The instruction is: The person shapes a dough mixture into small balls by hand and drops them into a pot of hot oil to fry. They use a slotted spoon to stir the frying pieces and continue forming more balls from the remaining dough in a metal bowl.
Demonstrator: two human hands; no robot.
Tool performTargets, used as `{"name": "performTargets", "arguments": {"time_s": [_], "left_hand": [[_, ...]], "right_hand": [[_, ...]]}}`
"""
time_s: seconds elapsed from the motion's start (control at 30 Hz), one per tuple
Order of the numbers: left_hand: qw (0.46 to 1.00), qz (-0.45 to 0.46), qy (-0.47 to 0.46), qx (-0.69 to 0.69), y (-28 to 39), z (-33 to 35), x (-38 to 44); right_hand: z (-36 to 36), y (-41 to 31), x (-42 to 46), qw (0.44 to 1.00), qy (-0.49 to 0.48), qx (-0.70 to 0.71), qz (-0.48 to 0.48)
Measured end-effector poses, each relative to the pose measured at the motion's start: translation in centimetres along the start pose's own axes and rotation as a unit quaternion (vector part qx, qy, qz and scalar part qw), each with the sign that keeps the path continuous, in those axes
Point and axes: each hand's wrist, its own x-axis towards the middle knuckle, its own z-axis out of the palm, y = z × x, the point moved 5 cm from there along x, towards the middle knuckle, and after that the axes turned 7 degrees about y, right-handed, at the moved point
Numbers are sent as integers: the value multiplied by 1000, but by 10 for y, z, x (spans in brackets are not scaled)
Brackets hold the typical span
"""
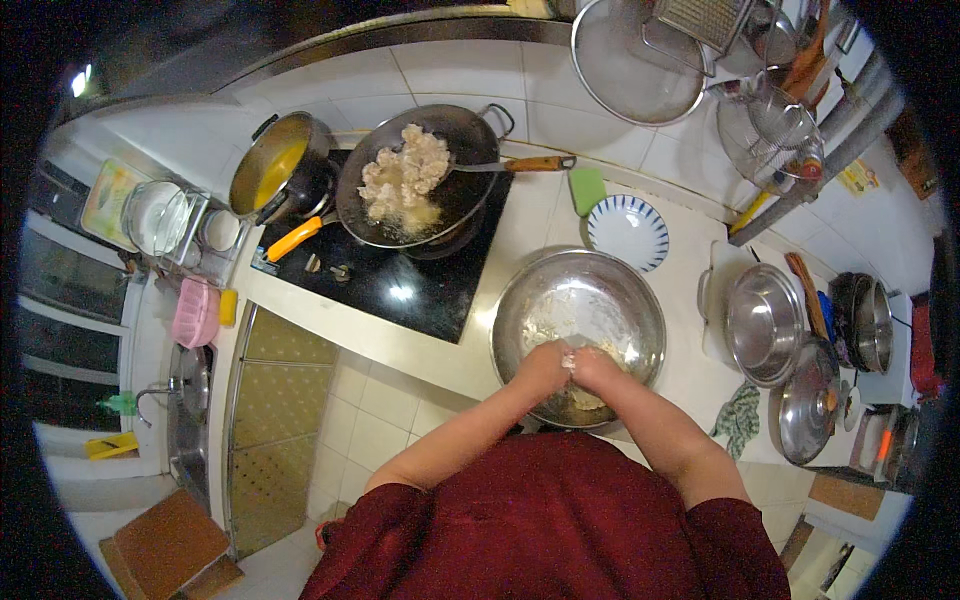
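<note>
Over the near half of a wide stainless steel bowl [517, 300], my left hand [546, 366] and my right hand [596, 369] meet with fingers curled inward. A small pale lump of batter or coated food [568, 363] shows between them, and both hands seem closed on it; most of it is hidden by my fingers. Wet, pale batter residue [551, 319] is smeared over the bowl's bottom. More of the pale mixture [585, 400] lies below my hands, near the bowl's front wall.
On the black cooktop [420, 304], a wok [472, 202] holds pale battered pieces [405, 176] in bubbling oil, with a wooden-handled utensil [536, 164] resting in it. Beside it stands a pot [315, 161] with yellow liquid. A blue-striped plate [628, 229] and steel basin [763, 322] sit rightward.
</note>
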Motion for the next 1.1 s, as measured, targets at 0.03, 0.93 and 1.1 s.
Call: {"name": "performTargets", "arguments": {"time_s": [0.03,0.93,1.1], "left_hand": [[999,-6,3,-32,2,-1,0],[951,-32,264,157,2,-283,103],[912,57,321,248,-21,-279,88]], "right_hand": [[-13,-10,-2,1000,-4,4,12],[-74,13,-53,990,49,130,-32],[-54,-17,-53,990,-20,-34,-133]]}}
